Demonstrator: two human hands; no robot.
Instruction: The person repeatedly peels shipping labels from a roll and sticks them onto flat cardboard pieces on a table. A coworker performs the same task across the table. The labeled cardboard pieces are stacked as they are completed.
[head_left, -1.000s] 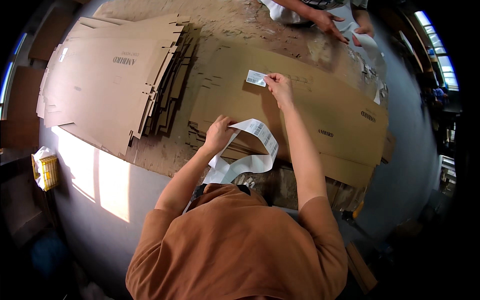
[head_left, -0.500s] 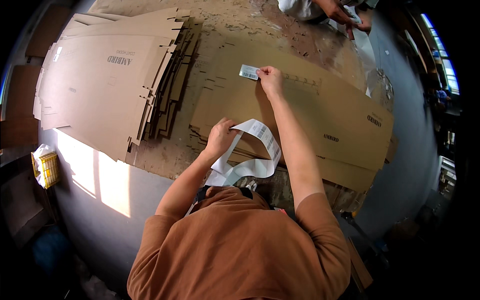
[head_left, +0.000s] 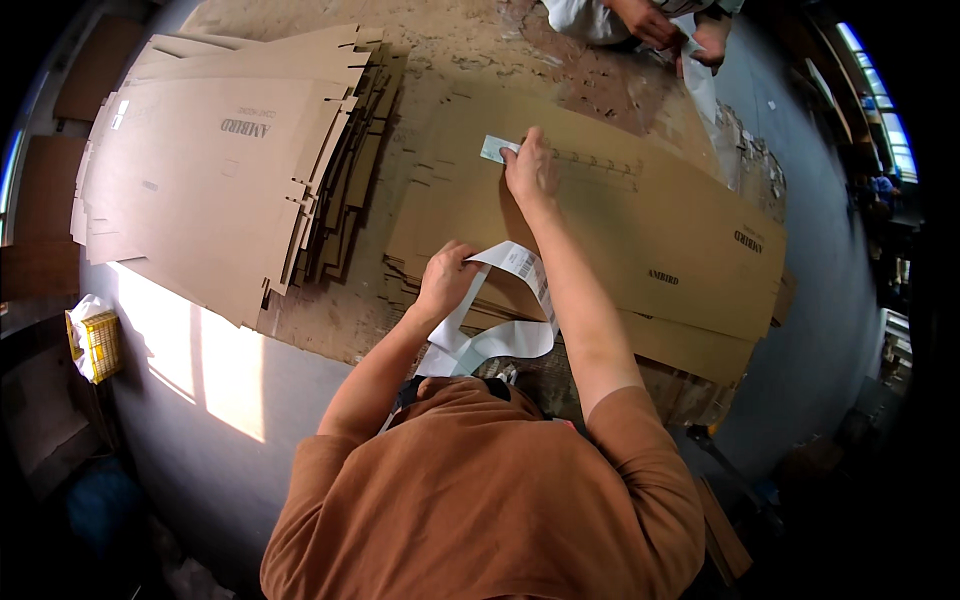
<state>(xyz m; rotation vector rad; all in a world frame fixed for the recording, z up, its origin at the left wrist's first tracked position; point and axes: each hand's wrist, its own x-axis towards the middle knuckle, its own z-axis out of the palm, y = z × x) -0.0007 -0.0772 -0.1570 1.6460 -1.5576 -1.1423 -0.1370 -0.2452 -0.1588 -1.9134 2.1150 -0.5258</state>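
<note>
My left hand [head_left: 446, 281] is closed on a long white strip of labels [head_left: 515, 262], which loops down toward my body and bears printed barcodes. Over the upper part of a flat brown cardboard sheet [head_left: 600, 225], my right hand [head_left: 532, 175] has its thumb at the right edge of a small whitish label [head_left: 495, 149]. The label lies against the cardboard or just above it; I cannot tell which. The rest of that hand's fingers are bunched, partly hidden behind its back. More sheets lie beneath the top one.
A tall stack of flat cardboard sheets [head_left: 215, 170] stands at the left of the worn table [head_left: 470, 50]. Another person's hands [head_left: 680, 35] handle a white strip at the far right. A yellow basket [head_left: 97, 345] stands on the floor at the left.
My right hand has turned and shifted slightly left and nearer, now covering the label's right part. My left hand keeps its hold on the strip. The other person's hands moved slightly.
</note>
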